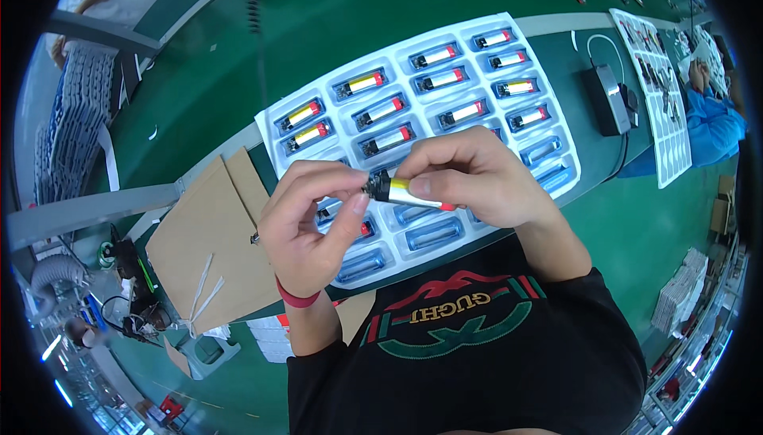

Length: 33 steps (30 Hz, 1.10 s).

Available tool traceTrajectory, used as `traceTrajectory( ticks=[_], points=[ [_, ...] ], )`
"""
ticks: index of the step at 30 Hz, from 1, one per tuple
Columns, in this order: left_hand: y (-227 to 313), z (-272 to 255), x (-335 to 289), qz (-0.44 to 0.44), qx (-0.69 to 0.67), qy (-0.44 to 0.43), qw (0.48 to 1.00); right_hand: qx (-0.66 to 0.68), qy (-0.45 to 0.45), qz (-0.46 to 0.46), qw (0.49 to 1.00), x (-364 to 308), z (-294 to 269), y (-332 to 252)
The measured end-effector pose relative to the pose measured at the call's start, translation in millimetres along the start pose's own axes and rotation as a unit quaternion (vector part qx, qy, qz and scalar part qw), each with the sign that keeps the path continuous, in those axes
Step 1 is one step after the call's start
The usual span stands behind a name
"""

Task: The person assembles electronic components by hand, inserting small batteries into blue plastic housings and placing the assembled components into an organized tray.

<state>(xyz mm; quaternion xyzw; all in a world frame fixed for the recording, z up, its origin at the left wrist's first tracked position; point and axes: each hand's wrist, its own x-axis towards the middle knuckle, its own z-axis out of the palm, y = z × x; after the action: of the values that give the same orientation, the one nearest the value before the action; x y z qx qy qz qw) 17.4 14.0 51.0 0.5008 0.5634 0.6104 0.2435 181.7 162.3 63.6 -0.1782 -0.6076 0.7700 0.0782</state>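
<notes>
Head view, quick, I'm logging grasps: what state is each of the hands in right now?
Left hand: closed, apparently pinching the dark end of a battery-like cylinder.
Right hand: closed, holding the same battery-like cylinder.

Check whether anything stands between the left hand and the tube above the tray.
Nothing visible does: the left hand is at the dark end of the tube, which the right hand holds; the white tray lies below.
</notes>
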Motion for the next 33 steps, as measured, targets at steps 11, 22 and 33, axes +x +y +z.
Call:
traceTrajectory(
  ticks=[11,22,33],
  points=[
    [44,9,25,0.114,0.312,-0.159,0.930,0.016,-0.047,0.048,0.998,-10,-20,0],
    [52,27,33,0.189,0.407,-0.232,0.863,0.057,-0.034,0.022,0.998,-27,-35,11],
    [31,57,29,-0.066,0.113,-0.101,0.986,0.008,0.008,-0.108,0.994,-40,-34,18]
  ],
)
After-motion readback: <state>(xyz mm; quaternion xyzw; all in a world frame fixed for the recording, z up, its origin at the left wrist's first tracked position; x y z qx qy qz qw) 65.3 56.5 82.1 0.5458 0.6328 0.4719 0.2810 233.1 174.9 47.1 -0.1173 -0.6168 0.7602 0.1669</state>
